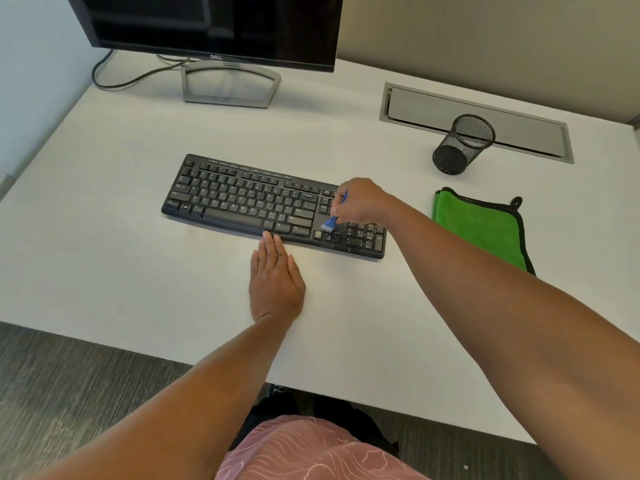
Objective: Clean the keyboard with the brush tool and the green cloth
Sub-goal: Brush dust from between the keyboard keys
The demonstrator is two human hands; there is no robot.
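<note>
A black keyboard (242,202) lies slanted on the white desk (138,271). My right hand (362,202) grips a small blue brush (330,223) whose pale bristles touch the keys just left of the number pad. My left hand (275,278) lies flat on the desk, palm down, with its fingertips against the keyboard's front edge below the space bar's right end. A folded green cloth (481,226) with black trim lies on the desk to the right of the keyboard, untouched.
A black monitor (214,26) on a silver stand (230,84) is at the back left, with a cable trailing left. A black mesh pen cup (462,143) sits by a grey cable hatch (485,116) at the back right. The desk's front edge runs close to my body.
</note>
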